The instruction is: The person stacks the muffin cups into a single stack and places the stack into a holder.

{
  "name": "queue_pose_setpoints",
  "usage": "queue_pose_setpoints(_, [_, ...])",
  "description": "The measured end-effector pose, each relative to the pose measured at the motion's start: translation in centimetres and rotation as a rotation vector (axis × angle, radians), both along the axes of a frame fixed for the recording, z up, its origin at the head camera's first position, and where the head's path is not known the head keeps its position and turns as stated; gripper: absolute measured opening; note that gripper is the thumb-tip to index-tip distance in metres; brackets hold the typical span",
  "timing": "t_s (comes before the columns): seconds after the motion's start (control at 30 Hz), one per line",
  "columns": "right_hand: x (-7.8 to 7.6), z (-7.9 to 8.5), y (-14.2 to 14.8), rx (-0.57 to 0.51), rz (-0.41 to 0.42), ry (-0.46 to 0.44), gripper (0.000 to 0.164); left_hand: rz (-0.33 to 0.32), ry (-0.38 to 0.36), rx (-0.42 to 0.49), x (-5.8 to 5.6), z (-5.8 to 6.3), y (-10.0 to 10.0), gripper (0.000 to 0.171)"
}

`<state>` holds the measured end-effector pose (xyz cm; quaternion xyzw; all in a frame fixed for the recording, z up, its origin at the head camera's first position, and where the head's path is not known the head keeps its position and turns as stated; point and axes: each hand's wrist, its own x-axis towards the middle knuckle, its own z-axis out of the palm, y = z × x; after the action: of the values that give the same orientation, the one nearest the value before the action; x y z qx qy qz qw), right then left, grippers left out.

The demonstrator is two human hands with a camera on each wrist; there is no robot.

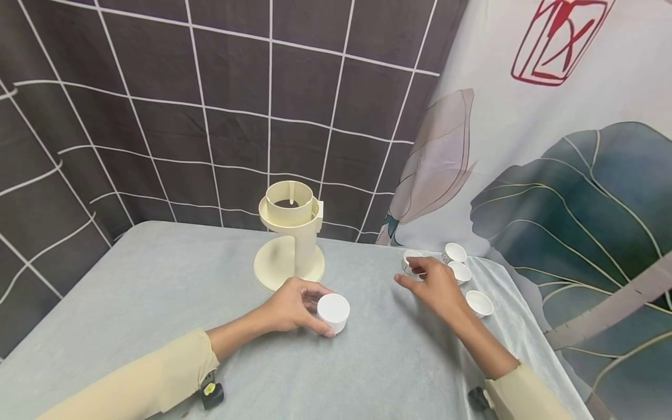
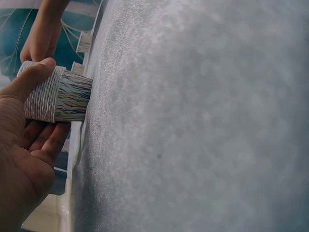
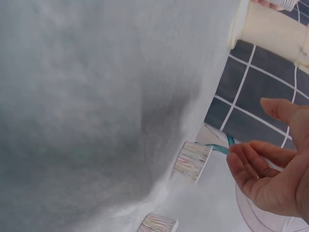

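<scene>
A stack of nested paper baking cups, with ribbed white rims and a wavy coloured-line wall below, is gripped between the thumb and fingers of my left hand. Its white top faces up in the head view, and its lower end is at or just above the cloth. My right hand hovers over a single baking cup toward the back of the table. In the right wrist view, that hand's fingers are loosely bent, with the thumb apart and nothing held. A gap separates them from the patterned cup.
Several more baking cups stand at the right, among them one near the edge and one at the back. Behind my left hand stands a cream plastic stand with a round base and a ring-shaped top. A dark gridded curtain hangs behind the table.
</scene>
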<state>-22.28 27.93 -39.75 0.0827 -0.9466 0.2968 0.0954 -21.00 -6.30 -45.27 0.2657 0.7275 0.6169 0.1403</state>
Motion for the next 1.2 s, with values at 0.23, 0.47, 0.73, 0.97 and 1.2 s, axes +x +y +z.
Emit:
queue_pose_setpoints(0.23, [-1.3,0.2,0.4,0.054,-0.025,0.011,0.059,0.001,-0.009,0.001,0.1,0.1,0.0,0.058])
queue_pose_setpoints(0.47, [-2.6,0.0,0.9,0.053,-0.081,-0.062,0.064,0.006,-0.009,-0.002,0.1,0.1,0.0,0.058])
queue_pose_setpoints(0.73, [-3.7,-0.2,1.5,0.075,-0.117,-0.094,0.07,0.011,-0.007,-0.01,0.0,0.0,0.1,0.058])
queue_pose_setpoints(0.97, [-8.5,-5.4,5.2,0.107,-0.129,-0.059,0.081,0.002,-0.004,-0.006,0.0,0.1,0.1,0.058])
queue_pose_setpoints(1.2, [-11.3,-8.2,7.3,0.134,-0.114,-0.107,0.094,-0.001,0.0,-0.001,-0.1,-0.1,0.1,0.058])
